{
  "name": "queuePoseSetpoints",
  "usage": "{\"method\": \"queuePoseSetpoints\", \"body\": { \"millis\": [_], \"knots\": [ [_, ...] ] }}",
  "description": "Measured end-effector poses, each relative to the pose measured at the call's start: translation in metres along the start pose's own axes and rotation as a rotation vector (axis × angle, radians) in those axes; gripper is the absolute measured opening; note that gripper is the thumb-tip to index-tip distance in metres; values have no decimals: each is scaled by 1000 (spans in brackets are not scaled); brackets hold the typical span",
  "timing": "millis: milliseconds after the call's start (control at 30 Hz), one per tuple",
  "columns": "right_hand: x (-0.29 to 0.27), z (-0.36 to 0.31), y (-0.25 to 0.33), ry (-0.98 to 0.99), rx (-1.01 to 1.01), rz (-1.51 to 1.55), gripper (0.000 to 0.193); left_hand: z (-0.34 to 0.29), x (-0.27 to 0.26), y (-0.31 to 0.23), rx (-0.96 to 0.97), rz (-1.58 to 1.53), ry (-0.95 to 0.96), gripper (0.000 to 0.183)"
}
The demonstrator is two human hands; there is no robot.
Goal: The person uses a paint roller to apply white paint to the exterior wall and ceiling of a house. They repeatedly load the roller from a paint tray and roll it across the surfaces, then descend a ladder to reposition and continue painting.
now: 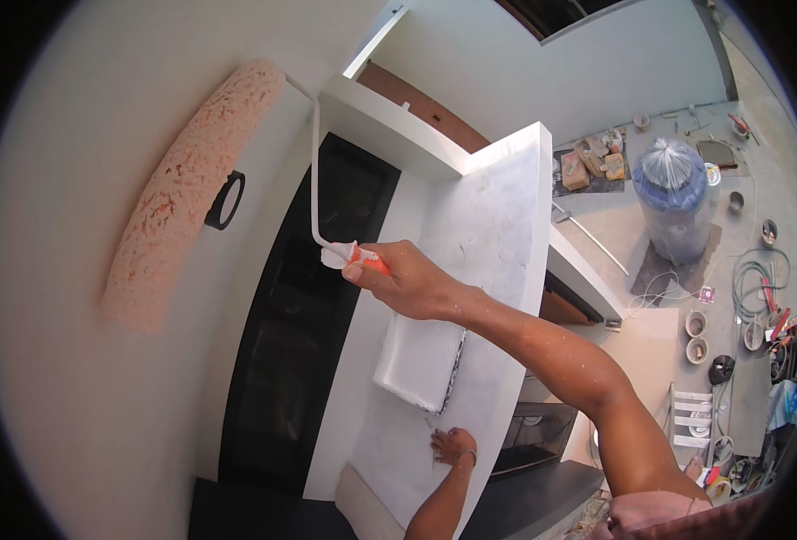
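My right hand (407, 279) grips the orange-and-white handle of a paint roller (192, 193), its fingers wrapped round it. The long, fluffy, pinkish roller sleeve is at the pale wall (66, 180) on the left; a bent metal rod links it to the handle. Below my right hand, a paint tray (421, 364) coated in white stands on a white ledge (497, 234). My left hand (453, 445) rests on that ledge just beyond the tray's lower end, fingers spread, with nothing visible in it. White specks dot my right forearm.
A tall dark panel (308, 315) and a round black fitting (228, 200) are along the wall. Far below the ledge's right edge, the ground holds a plastic-wrapped blue drum (673, 202), several buckets, a hose (758, 283) and a white slatted ladder-like frame (692, 418).
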State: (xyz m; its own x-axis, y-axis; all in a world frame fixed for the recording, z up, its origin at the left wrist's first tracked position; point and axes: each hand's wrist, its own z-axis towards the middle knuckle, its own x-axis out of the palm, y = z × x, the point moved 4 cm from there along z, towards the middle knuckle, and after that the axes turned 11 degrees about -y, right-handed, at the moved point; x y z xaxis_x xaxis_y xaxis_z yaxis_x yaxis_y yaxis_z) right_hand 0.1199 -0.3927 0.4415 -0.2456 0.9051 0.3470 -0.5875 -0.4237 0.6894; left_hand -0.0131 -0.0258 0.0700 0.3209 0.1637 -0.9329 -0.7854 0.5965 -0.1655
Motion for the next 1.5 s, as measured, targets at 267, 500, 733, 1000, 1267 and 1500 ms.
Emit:
{"method": "queuePoseSetpoints", "body": {
  "millis": [267,500,733,1000,1267,1500],
  "knots": [
    [-25,-13,26,-20,-14,58,67,3,7,3,-16,44,-10,58],
    [-57,-20,54,-91,-123,99,66,8,19,9,-9,41,-45,59],
    [-79,-28,78,-117,-143,98,69,4,10,7,28,36,-63,58],
    [-108,-41,56,-100,-18,102,71,3,5,5,-4,-6,-19,61],
    [-136,-13,33,-275,-66,91,74,6,9,5,-3,39,-35,60],
    [-160,15,49,-368,-49,-32,75,6,11,6,5,63,-41,59]
  ]
}}
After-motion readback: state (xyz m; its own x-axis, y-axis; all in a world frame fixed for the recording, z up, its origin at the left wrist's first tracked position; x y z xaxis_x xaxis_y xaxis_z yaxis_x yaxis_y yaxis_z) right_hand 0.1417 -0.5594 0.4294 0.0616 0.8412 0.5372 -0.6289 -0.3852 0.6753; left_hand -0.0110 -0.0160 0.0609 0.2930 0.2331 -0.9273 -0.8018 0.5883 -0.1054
